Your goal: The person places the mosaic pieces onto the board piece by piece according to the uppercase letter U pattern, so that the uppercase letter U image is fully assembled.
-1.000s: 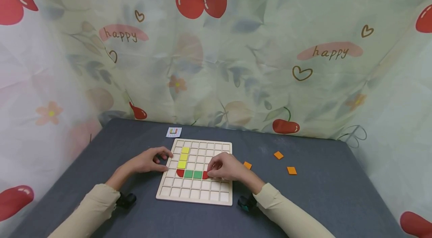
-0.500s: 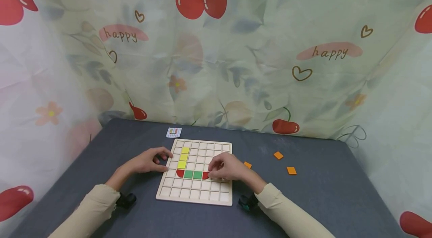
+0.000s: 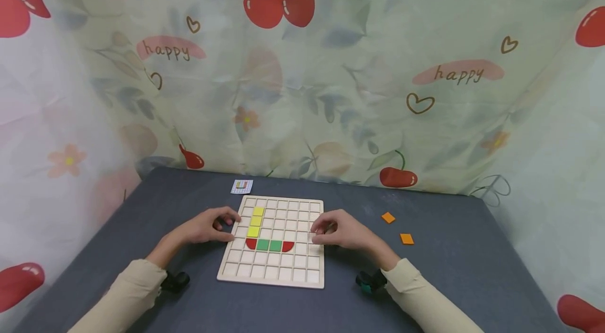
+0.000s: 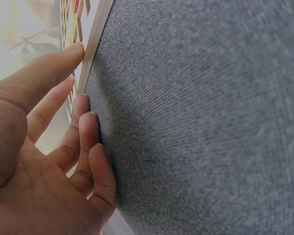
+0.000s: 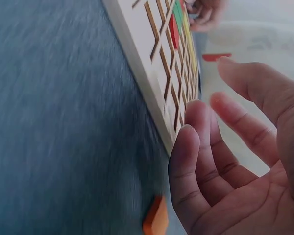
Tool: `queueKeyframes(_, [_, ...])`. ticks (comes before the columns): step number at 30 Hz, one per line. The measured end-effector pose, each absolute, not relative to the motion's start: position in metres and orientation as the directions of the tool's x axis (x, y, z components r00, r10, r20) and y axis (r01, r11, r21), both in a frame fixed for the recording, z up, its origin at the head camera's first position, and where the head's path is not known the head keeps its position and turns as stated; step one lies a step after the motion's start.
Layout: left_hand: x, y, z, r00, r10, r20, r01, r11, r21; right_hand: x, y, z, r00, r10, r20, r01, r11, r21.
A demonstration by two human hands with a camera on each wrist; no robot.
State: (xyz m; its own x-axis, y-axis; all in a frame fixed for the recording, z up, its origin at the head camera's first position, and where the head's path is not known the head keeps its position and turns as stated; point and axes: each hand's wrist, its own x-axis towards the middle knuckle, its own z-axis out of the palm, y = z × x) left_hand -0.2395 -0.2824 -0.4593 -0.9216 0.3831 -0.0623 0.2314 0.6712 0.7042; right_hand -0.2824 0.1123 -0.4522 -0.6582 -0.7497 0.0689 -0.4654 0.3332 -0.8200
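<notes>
A wooden grid board (image 3: 279,272) lies on the dark cloth. My left hand (image 3: 210,225) rests at its left edge; in the left wrist view the thumb (image 4: 63,58) touches the rim and the other fingers are loosely bent. Over the right edge hovers my right hand (image 3: 342,230), relaxed, with nothing between its fingertips. In the grid, yellow squares (image 3: 255,221) form a column. Below it runs a row: a rounded red piece (image 3: 251,243), two green squares (image 3: 269,245) and another rounded red piece (image 3: 288,246).
Two orange squares (image 3: 388,217) lie on the table to the right. Another orange square (image 5: 157,216) shows below my right hand in the right wrist view, hidden in the head view. A small pattern card (image 3: 242,186) lies behind the board.
My right hand has let go of the right-hand red piece and moved right, to the board's edge, uncovering that piece in its cell. My left hand has stayed in place.
</notes>
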Motion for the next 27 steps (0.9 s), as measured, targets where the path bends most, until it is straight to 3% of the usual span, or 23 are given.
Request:
queueKeyframes(15, [-0.239,-0.282,-0.459,-0.917,0.396,-0.053,0.246,0.664,0.706,-0.305,0.163,-0.454,-0.741,-0.666,0.092,-0.442,0.38,-0.812])
queueKeyframes(27, [-0.24,-0.283,-0.458,-0.912,0.408,-0.055,0.247,0.649,0.72,-0.311,0.176,-0.468,-0.778,-0.625,0.068,-0.423,0.44,-0.792])
